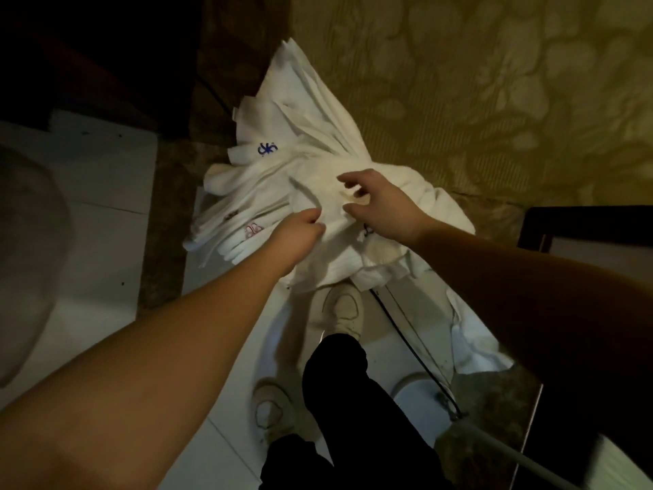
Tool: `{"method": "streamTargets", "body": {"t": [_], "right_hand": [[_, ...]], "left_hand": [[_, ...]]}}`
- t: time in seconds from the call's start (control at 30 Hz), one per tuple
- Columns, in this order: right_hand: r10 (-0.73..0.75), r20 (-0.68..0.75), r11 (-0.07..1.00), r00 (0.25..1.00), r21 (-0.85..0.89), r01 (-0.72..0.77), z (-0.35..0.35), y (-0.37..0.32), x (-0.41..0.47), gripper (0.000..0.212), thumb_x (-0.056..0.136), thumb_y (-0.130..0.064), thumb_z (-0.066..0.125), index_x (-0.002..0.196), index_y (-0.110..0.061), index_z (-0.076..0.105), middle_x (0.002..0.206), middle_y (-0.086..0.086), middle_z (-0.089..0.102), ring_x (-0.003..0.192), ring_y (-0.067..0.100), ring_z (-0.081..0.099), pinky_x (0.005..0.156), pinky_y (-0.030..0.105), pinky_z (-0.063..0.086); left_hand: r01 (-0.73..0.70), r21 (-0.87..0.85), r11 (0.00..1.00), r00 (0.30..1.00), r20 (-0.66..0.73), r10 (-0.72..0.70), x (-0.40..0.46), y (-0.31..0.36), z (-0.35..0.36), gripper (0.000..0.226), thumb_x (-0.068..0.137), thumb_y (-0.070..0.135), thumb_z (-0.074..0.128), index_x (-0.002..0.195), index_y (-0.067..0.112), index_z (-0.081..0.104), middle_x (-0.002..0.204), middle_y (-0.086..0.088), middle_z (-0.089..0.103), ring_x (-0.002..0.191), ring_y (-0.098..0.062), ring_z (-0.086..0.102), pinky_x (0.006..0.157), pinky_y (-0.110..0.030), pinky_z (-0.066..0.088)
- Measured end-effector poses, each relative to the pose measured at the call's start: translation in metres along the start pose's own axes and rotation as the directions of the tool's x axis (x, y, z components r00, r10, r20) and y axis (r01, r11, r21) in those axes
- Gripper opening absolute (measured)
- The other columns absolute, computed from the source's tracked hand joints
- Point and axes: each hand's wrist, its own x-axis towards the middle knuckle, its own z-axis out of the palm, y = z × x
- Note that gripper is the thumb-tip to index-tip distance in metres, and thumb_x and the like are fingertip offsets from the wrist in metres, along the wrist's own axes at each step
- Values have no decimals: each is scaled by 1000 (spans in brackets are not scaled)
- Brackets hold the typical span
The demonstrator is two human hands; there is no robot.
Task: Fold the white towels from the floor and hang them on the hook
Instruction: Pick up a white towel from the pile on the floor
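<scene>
Both hands at the towel pile, head view.
I see the white towels (300,192) heaped on the floor ahead of the shoes (344,309); left hand (300,229) pinches a fold, right hand (380,203) hovers with fingers spread, grasping nothing.

Under me the floor (106,213) is pale tile, meeting patterned carpet (494,100) further out; my heap of white towels (282,178) lies across both, perhaps mostly on the tile
</scene>
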Motion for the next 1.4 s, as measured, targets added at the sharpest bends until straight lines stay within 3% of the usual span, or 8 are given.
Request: {"method": "streamTargets", "body": {"t": [0.2,0.37,0.5,0.83,1.03,1.17,1.27,1.4], "right_hand": [[-179,478,847,860,-369,382,-41,-91,-8,62,93,-21,68,150,-28,44,162,-3,32,146,18,30,116,33,26],[-93,617,641,782,-564,521,-50,-157,-49,51,94,-32,61,142,-46,49,161,-12,30,144,20,26,109,44,24],[-98,575,549,812,-649,526,-49,-197,-98,39,94,-42,64,132,-40,56,155,-9,35,140,22,29,108,44,23],[-346,239,379,908,-849,367,-58,-293,-235,31,93,-52,60,112,-28,66,154,-1,39,141,28,29,107,49,26],[-482,98,513,871,-774,371,-62,-349,-326,17,95,-40,61,95,-23,60,141,-3,52,138,21,38,111,47,23],[-568,73,552,820,-705,445,-47,-398,-393,18,97,-39,59,95,-22,62,102,-9,57,115,16,50,99,36,21],[-643,130,468,754,-713,522,-35,-431,-449,10,98,-37,59,91,-32,55,113,-7,61,125,15,47,94,31,14],[-730,162,376,664,-716,588,-26,-459,-529,8,98,-35,61,103,-29,63,122,-2,64,124,17,50,95,31,15]], "left_hand": [[-92,141,986,987,145,71,-74,20,-42,22,99,21,57,90,40,63,91,11,54,72,0,48,51,-12,35],[-183,209,961,968,207,139,-143,35,-76,14,97,19,61,103,26,72,115,-1,63,99,-19,55,78,-28,41],[-253,301,919,964,163,211,-206,38,-100,35,100,23,58,134,26,63,127,7,59,113,-11,51,85,-24,43],[-346,107,932,932,-72,354,-387,15,-156,17,102,36,55,92,34,69,91,-2,70,83,-20,63,73,-33,50],[-387,143,911,834,-367,412,-484,-11,-169,40,106,42,41,79,19,59,67,2,66,62,-13,61,61,-28,41],[-478,147,866,802,-330,499,-556,-15,-151,36,88,66,58,107,36,56,92,20,64,79,3,61,63,-16,43],[-484,327,812,745,-333,578,-601,-17,-131,62,88,50,69,142,34,43,126,11,55,97,-4,57,70,-20,43],[-459,378,804,553,-587,592,-674,-32,-112,58,90,36,72,141,18,50,135,-5,52,120,-23,54,94,-40,52]]}}
